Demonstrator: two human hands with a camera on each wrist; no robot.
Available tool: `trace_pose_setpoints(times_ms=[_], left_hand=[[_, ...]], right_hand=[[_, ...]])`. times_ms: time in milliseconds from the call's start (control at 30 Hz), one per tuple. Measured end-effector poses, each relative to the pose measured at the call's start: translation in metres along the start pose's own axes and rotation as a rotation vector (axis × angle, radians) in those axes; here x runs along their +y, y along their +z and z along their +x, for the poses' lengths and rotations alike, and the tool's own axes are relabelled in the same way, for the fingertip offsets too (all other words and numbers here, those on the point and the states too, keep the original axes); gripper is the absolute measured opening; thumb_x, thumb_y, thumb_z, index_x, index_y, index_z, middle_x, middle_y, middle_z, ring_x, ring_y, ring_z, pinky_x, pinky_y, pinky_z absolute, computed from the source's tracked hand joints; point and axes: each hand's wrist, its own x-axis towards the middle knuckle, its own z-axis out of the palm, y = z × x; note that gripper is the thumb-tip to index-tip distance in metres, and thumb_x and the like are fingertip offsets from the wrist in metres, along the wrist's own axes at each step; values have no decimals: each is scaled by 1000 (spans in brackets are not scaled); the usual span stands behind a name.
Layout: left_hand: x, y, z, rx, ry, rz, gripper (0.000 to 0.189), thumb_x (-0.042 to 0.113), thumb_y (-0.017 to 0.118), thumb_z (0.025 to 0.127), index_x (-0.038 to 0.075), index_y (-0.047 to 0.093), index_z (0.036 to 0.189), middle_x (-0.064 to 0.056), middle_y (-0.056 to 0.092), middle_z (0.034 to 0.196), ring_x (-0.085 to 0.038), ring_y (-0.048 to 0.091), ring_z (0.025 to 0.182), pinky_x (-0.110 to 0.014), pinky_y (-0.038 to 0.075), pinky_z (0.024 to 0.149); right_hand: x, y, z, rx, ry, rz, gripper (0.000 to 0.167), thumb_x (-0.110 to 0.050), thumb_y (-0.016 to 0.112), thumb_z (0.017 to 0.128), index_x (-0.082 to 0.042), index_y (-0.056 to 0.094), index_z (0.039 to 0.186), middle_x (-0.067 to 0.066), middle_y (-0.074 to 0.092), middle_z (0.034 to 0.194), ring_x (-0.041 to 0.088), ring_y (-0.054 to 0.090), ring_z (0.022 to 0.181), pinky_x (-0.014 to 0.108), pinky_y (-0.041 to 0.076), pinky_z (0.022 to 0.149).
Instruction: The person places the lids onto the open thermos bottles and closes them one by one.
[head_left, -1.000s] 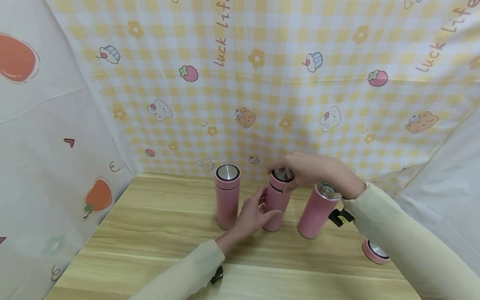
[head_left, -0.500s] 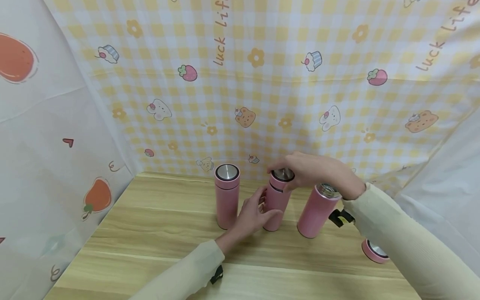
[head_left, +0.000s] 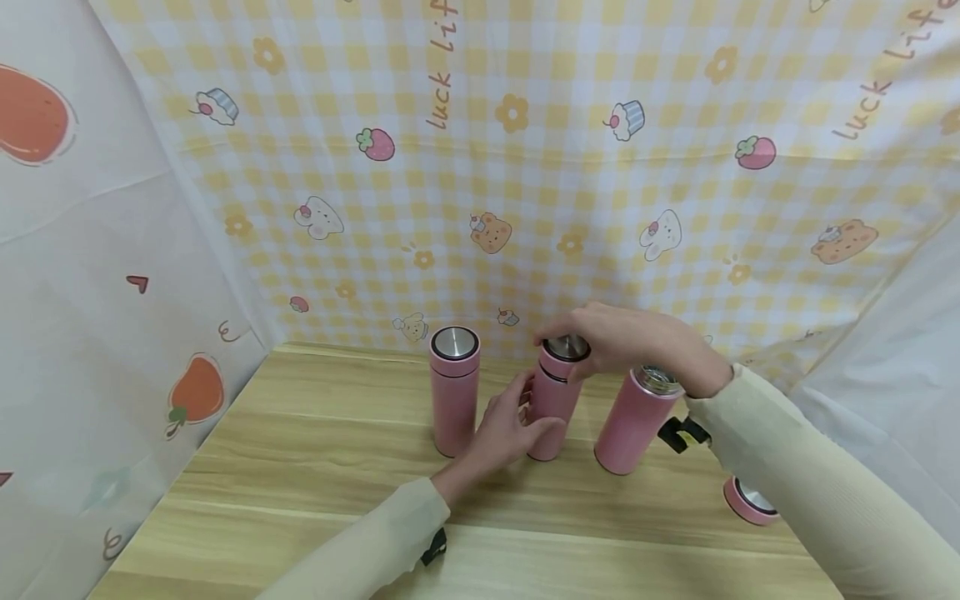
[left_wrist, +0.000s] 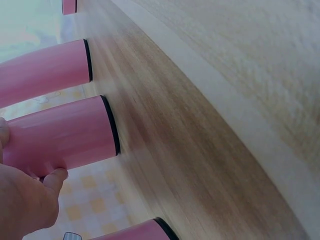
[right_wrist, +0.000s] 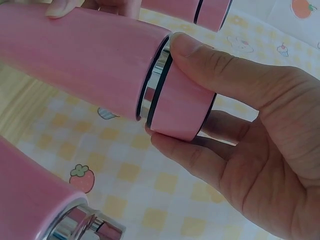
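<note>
Upright on the wooden table, the middle pink thermos flask (head_left: 551, 412) stands between my two hands. My left hand (head_left: 506, 429) grips its body low down, thumb in front and fingers round the far side. From above, my right hand (head_left: 618, 337) holds the pink lid (right_wrist: 182, 100) with its silver top, thumb on one side and fingers on the other. In the right wrist view a narrow gap with shiny metal shows between lid and body. To the right is a lidless flask (head_left: 633, 425), its metal neck bared. A capped flask (head_left: 454, 408) stands to the left.
A loose pink lid (head_left: 750, 502) lies on the table (head_left: 315, 467) at the right, partly behind my right sleeve. Behind the flasks hangs a yellow checked cloth (head_left: 375, 250). A white printed cloth (head_left: 90, 333) hangs at the left.
</note>
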Motion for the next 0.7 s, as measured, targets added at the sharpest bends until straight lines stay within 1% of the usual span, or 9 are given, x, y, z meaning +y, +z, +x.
trace_pose_setpoints(times_ms=[233, 467, 700], left_hand=[[0, -2, 0, -3, 19, 5, 64, 28, 77, 94, 13, 44, 146, -7, 57, 140, -18, 54, 126, -35, 50, 99], [1, -1, 0, -4, 22, -4, 63, 27, 77, 94, 14, 44, 146, -6, 58, 138, -17, 55, 125, -35, 50, 99], [0, 1, 0, 0, 28, -8, 62, 26, 77, 94, 16, 45, 145, -5, 59, 136, -16, 55, 124, -34, 50, 98]], right_hand=[[1, -1, 1, -7, -2, -6, 59, 3, 86, 78, -9, 67, 133, 3, 67, 126, 17, 64, 110, 38, 55, 89], [2, -2, 0, -13, 12, -3, 58, 0, 86, 79, -10, 66, 134, 1, 67, 127, 17, 63, 112, 38, 54, 90], [4, -2, -1, -10, 5, 8, 59, 0, 86, 79, -10, 66, 134, 1, 67, 127, 16, 63, 111, 38, 53, 91]])
